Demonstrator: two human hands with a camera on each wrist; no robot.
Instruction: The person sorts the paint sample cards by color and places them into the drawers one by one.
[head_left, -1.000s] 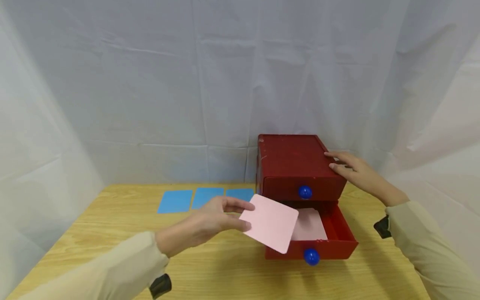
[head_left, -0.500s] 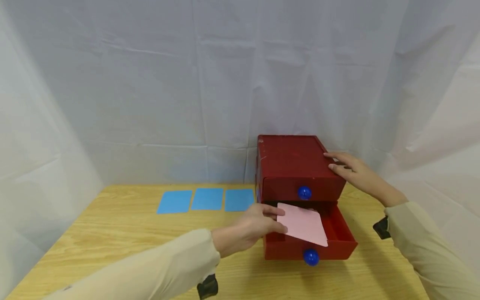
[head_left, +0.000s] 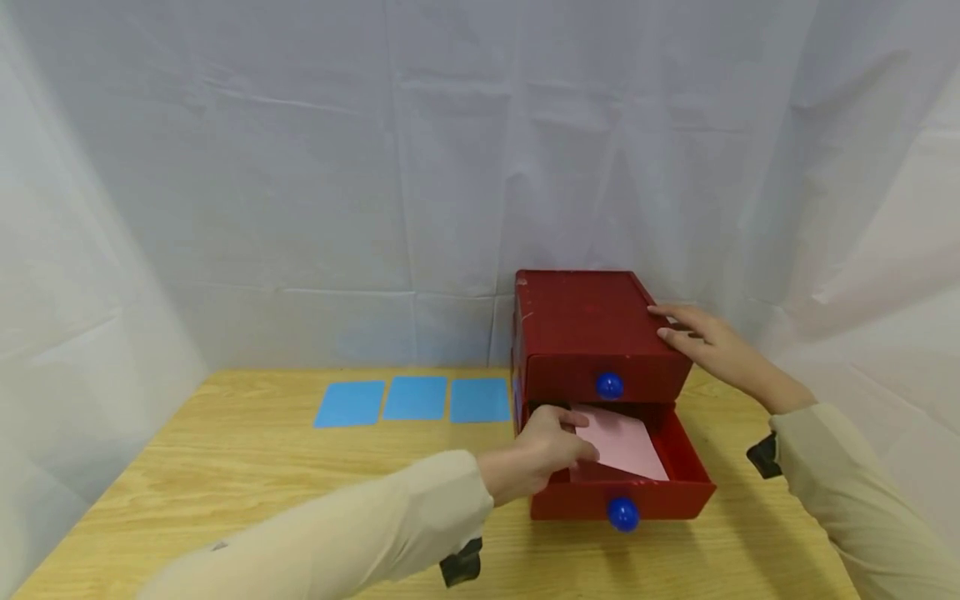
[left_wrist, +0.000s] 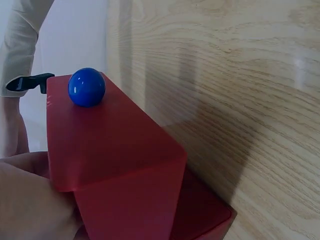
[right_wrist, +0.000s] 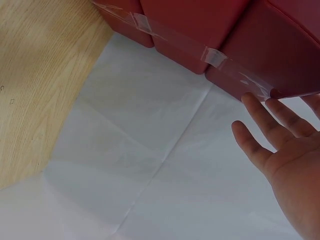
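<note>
At the right end of the wooden table (head_left: 225,467), close against the white cloth backdrop (head_left: 300,167), stands a small red two-drawer chest (head_left: 592,321) with blue ball knobs. Its upper drawer sits closed, while the lower drawer (head_left: 678,467) is pulled out toward the near edge, its blue knob (head_left: 622,513) facing the person. Reaching into that open drawer from the left, the left hand (head_left: 543,450) has its fingers curled around the left edge of a pink card (head_left: 622,442), which lies tilted inside the drawer, its near edge low against the front wall. That grip at one edge seems meant to let the card slide flat into the narrow space without the hand blocking it. In the left wrist view only the heel of the hand (left_wrist: 30,200) shows beside the red drawer front, so the grip itself is read from the head view. On the far right, the right hand (head_left: 708,342) rests against the right side and top edge of the chest with fingers straight and spread, holding nothing; the right wrist view shows the same flat, relaxed fingers (right_wrist: 260,120) touching the red wall near strips of clear tape (right_wrist: 215,56). Such a flat press probably steadies the light chest so it does not shift. Left of the chest, three blue cards (head_left: 416,398) lie in a row on the far part of the table.
</note>
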